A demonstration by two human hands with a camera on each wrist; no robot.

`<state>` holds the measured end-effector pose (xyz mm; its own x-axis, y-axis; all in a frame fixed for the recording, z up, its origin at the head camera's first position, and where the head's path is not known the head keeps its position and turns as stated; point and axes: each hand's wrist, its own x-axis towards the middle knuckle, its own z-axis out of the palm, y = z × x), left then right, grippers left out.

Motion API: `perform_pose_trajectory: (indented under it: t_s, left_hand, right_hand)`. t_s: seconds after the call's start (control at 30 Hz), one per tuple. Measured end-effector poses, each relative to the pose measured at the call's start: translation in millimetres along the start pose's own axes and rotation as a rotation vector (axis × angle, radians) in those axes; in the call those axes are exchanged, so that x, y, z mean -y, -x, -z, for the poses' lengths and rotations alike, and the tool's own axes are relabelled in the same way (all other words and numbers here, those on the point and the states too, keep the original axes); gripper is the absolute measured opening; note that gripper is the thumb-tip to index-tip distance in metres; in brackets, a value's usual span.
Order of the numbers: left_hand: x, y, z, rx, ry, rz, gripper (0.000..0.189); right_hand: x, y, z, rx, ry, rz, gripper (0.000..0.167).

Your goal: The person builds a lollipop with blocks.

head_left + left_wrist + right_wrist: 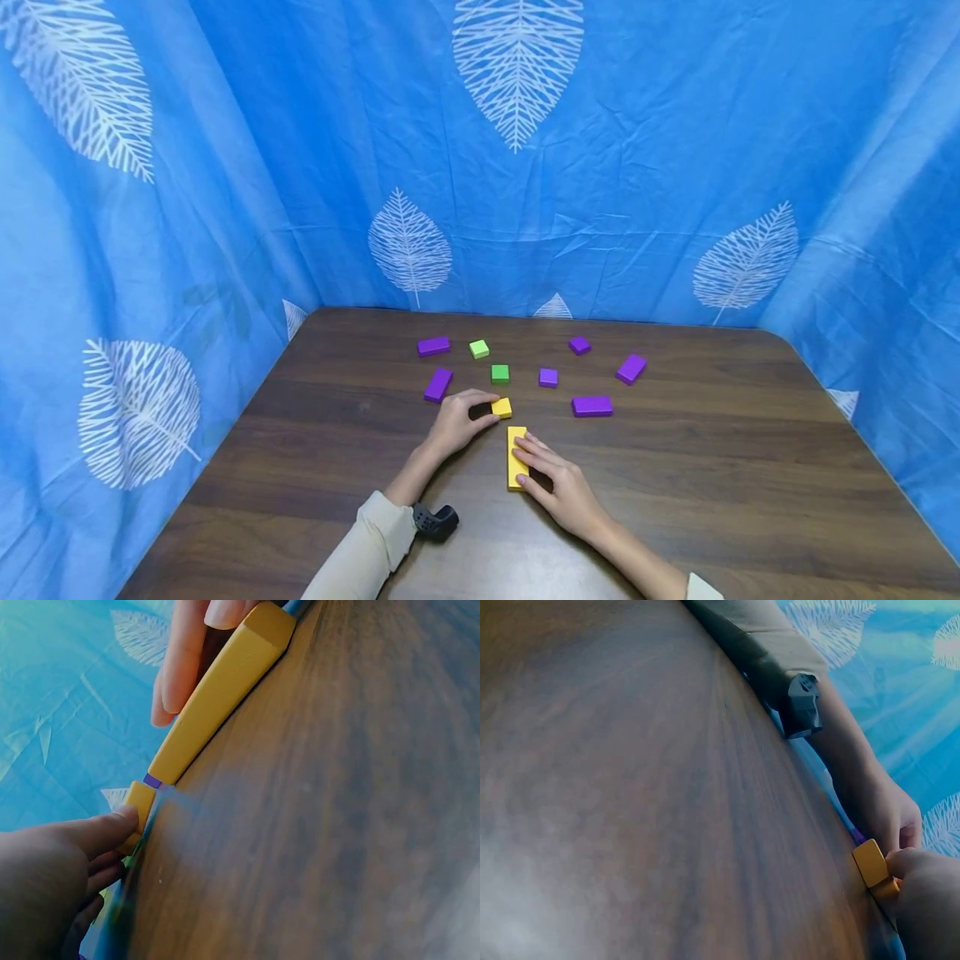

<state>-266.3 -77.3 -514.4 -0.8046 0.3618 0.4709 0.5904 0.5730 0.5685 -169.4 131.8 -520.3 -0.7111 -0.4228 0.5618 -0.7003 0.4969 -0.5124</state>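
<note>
My left hand (456, 423) pinches a small yellow block (502, 407) between thumb and fingers, low over the wooden table. Just nearer to me lies a long yellow block (516, 467), its length pointing away from me. The right hand (566, 492) holds this long block from its right side, with fingertips and thumb tip over its top. In the left wrist view the long block (217, 697) stretches toward the small yellow block (139, 806), at the left thumb. A green block (500, 374) sits just beyond the left hand. Part of the small block is hidden by fingers.
Several purple blocks (592, 407) lie spread over the far half of the table (712, 467). A light green block (479, 349) lies behind the green one. Blue leaf-print cloth (637, 167) surrounds the table. A black wrist device (437, 522) is on my left arm.
</note>
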Motion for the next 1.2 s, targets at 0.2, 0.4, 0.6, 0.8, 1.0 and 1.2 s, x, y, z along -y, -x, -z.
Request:
perform_pose_trajectory:
  t_s: [0.2,0.4,0.6,0.8,1.0,1.2]
  left_hand:
    - [0.6,0.3,5.1,0.053,0.017,0.018,0.035]
    - [-1.3,-0.9,4.8,0.068,0.04,0.055,0.028]
    - [-3.9,-4.2,-0.6,0.098,0.045,0.036,0.028]
    - [-6.2,-5.2,-2.6,0.114,0.058,0.026,0.028]
    - [-6.3,-6.0,-2.2,0.13,0.082,0.034,0.027]
    - [-7.1,-6.6,-3.2,0.141,0.074,0.055,0.026]
  right_hand:
    - [-0.9,0.1,0.8,-0.04,-0.011,-0.019,0.041]
    - [-2.7,1.9,2.4,-0.042,0.005,-0.011,0.039]
    - [-3.3,0.8,1.5,-0.036,0.008,-0.008,0.037]
    - [-4.0,-0.9,0.0,-0.024,0.003,-0.001,0.038]
    - [-4.3,-0.8,0.6,-0.025,-0.005,-0.01,0.038]
    - [-4.0,-0.6,1.3,-0.022,0.0,-0.012,0.038]
